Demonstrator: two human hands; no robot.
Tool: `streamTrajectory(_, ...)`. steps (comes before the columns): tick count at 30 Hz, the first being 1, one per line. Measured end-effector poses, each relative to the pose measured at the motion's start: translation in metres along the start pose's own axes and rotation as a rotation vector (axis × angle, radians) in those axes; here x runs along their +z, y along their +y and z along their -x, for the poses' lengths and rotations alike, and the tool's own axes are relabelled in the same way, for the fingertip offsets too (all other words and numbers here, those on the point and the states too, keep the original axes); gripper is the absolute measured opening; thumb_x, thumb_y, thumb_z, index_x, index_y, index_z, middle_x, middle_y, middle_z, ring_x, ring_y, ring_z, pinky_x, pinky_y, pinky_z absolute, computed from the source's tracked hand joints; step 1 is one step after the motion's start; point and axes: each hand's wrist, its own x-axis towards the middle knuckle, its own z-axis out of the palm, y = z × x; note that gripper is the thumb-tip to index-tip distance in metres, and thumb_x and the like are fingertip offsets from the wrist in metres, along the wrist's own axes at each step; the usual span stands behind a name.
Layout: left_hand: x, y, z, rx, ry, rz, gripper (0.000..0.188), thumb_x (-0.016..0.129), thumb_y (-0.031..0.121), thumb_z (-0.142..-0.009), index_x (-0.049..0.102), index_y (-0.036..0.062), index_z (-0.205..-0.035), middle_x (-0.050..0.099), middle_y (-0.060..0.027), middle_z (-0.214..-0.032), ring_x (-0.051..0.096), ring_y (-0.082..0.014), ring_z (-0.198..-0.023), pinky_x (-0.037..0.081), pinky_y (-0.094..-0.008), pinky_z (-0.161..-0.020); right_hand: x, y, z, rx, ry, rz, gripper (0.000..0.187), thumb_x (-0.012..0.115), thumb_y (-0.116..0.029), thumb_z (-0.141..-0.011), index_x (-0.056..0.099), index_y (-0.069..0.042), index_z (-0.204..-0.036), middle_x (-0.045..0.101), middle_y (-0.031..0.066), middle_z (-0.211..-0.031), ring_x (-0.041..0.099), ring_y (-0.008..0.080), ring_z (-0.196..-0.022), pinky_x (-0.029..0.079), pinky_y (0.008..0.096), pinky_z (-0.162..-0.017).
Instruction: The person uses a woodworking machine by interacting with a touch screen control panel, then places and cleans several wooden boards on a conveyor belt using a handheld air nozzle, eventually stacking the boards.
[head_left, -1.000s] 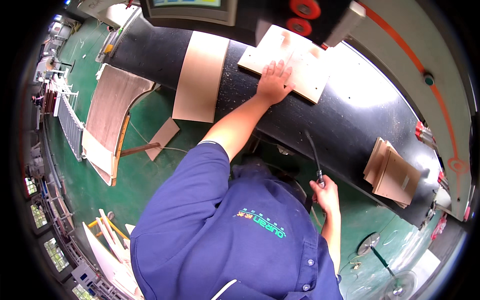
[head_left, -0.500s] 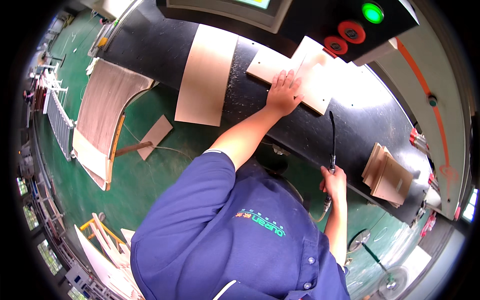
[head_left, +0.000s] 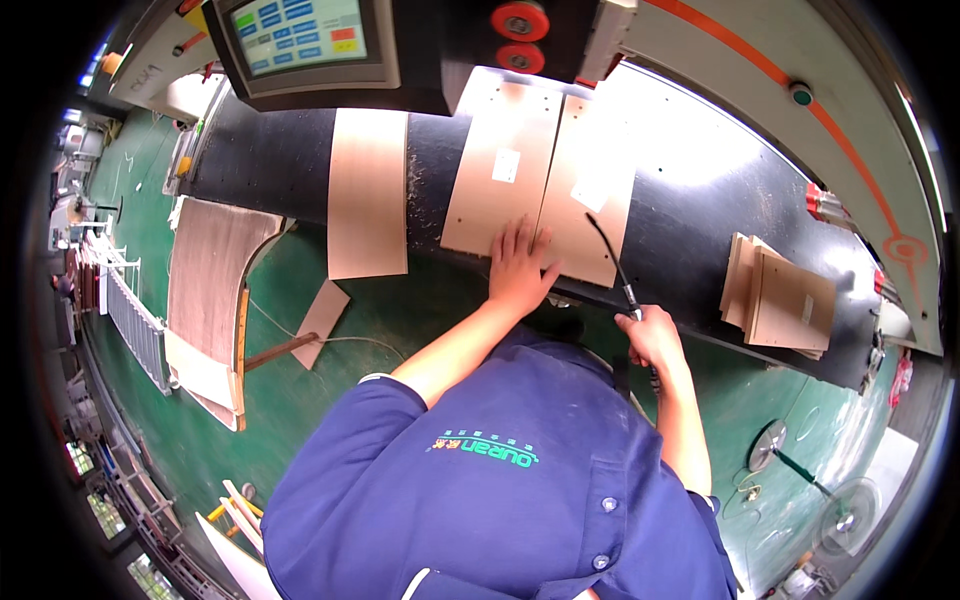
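Observation:
Two light-brown wooden panels lie side by side on the black machine table [head_left: 690, 240]. The left panel [head_left: 485, 200] and the right panel [head_left: 580, 240] each bear a white label and small drilled holes. My left hand [head_left: 518, 262] rests flat with fingers spread on the near part of the left panel, its thumb reaching toward the seam between them. In my right hand [head_left: 653, 335] is an air blow gun [head_left: 629, 293], fingers wrapped round its body. Its thin black nozzle points away from me, over the right panel's near right part.
Another panel [head_left: 368, 195] lies to the left, overhanging the table's near edge. Several small boards [head_left: 790, 300] are stacked at the right. A control box with a screen [head_left: 300, 35] and red buttons hangs above. A curved board [head_left: 215, 270] stands at left; sawdust speckles the table.
The left panel has come nearer and now lines up beside the right one. My left hand is still on the panels. The blow gun's nozzle now reaches over the right panel. The view has shifted.

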Motion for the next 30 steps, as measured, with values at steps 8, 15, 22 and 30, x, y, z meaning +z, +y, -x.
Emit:
streamTrajectory(8,-0.003,0.014,0.019,0.002,-0.068,-0.025,0.063,0.061,0.043,-0.091,0.046,0.0126,-0.144,0.032,-0.0197,-0.154,0.028,-0.0418,-0.141,0.021,-0.0540,-0.116,-0.010,0.027,0.025,-0.052,-0.222,0.130,0.033,0.067,-0.029,-0.086,0.066,0.002,-0.076,0.064,0.0128,-0.059,0.065,0.0234,-0.052,0.052,0.0376,-0.056)
streamTrajectory(15,0.000,0.016,0.020,-0.011,-0.047,-0.020,0.062,0.059,0.045,-0.093,0.046,0.0115,-0.144,0.032,-0.0200,-0.153,0.028,-0.0417,-0.141,0.020,-0.0549,-0.115,-0.061,0.119,-0.020,0.143,0.311,-0.575,0.034,0.062,-0.026,-0.094,0.055,0.001,-0.074,0.057,0.0129,-0.050,0.055,0.0220,-0.036,0.046,0.0351,-0.038)
streamTrajectory(22,0.007,0.014,0.020,-0.013,-0.063,-0.018,0.061,0.058,0.044,-0.094,0.045,0.0107,-0.143,0.031,-0.0202,-0.154,0.026,-0.0422,-0.142,0.019,-0.0556,-0.115,-0.031,0.104,0.011,0.105,-0.074,-0.302,0.032,0.064,-0.023,-0.093,0.057,0.001,-0.073,0.058,0.0104,-0.051,0.056,0.0193,-0.038,0.044,0.0333,-0.037)
streamTrajectory(30,0.004,0.015,0.017,-0.005,-0.083,-0.048,0.063,0.060,0.044,-0.092,0.044,0.0114,-0.143,0.031,-0.0207,-0.153,0.026,-0.0437,-0.141,0.018,-0.0577,-0.114,-0.038,0.071,-0.018,-0.013,0.103,-0.393,0.034,0.062,-0.025,-0.094,0.058,0.002,-0.075,0.060,0.0114,-0.052,0.058,0.0194,-0.040,0.044,0.0341,-0.039)
